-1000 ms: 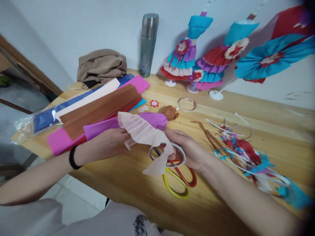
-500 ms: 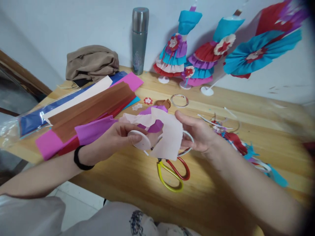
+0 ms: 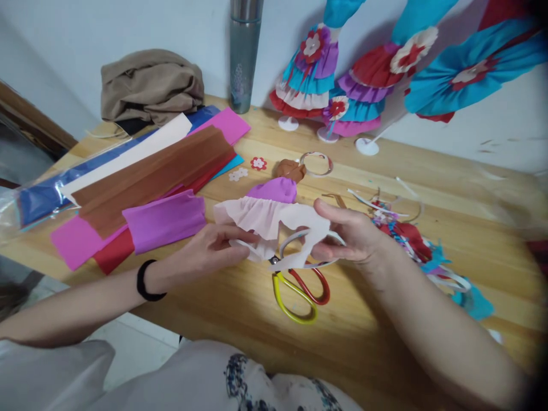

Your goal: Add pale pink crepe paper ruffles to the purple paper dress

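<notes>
My left hand [image 3: 225, 242] is closed on the white disc base [image 3: 246, 248] of a small paper dress figure, the disc seen nearly edge-on. Above it the figure has a purple bodice [image 3: 274, 189] and a gathered pale pink crepe paper ruffle [image 3: 257, 218]. From the ruffle a loose pale pink strip [image 3: 308, 225] runs to my right hand [image 3: 346, 231]. That hand is closed, thumb above, on the strip and a white ring like a roll of tape [image 3: 289, 240]. Scissors [image 3: 299, 302] with yellow and red handles lie just below, their blades hidden.
Folded crepe paper sheets, brown [image 3: 158, 180] and purple [image 3: 165, 220] among them, lie left. Behind stand a brown cloth [image 3: 152, 85], a flask [image 3: 244, 63] and paper dress figures [image 3: 310, 74]. Paper scraps [image 3: 411, 242] lie right; a ring [image 3: 317, 164] lies behind.
The figure has turned, so its disc now shows edge-on and its gathered ruffle faces me. The loose pale strip has swung toward my right hand. The view has tilted downward.
</notes>
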A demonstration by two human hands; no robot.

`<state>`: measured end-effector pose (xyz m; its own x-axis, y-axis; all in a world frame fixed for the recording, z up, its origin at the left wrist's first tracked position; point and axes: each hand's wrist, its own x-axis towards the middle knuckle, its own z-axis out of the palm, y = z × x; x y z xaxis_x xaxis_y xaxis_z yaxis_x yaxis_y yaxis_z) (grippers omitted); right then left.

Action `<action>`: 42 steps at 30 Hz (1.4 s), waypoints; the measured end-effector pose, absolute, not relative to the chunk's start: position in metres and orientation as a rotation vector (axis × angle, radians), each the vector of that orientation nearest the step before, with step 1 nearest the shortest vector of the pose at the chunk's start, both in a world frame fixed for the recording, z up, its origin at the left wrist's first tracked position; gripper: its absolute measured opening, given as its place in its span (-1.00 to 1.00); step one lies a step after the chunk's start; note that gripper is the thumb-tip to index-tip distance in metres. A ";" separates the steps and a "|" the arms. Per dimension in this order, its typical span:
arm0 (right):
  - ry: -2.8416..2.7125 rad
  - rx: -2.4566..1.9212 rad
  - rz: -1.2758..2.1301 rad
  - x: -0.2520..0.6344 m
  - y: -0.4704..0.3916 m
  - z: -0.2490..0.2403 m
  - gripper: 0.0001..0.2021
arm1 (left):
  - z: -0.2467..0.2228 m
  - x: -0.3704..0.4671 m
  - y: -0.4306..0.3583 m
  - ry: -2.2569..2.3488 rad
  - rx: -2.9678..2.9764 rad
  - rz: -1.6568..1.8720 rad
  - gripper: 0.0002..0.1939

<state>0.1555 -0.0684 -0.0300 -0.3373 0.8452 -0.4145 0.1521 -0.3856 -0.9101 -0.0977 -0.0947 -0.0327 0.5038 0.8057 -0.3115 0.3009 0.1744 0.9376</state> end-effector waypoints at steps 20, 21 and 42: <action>-1.518 -1.300 1.947 0.148 -0.068 -0.011 -0.59 | -0.027 -0.086 -0.067 1.093 0.782 0.888 -0.62; -1.536 -1.308 1.929 0.148 -0.068 -0.011 -0.58 | -0.028 -0.085 -0.065 1.115 0.769 0.911 -0.59; -1.548 -1.408 1.803 0.143 -0.071 -0.001 -0.63 | -0.018 -0.080 -0.076 1.071 0.557 0.949 -0.85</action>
<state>0.1434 -0.0711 -0.0008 -0.4275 0.7927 -0.4346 0.3095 -0.3233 -0.8942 -0.0797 -0.0764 -0.0176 0.1624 0.8616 -0.4808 -0.3735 0.5047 0.7783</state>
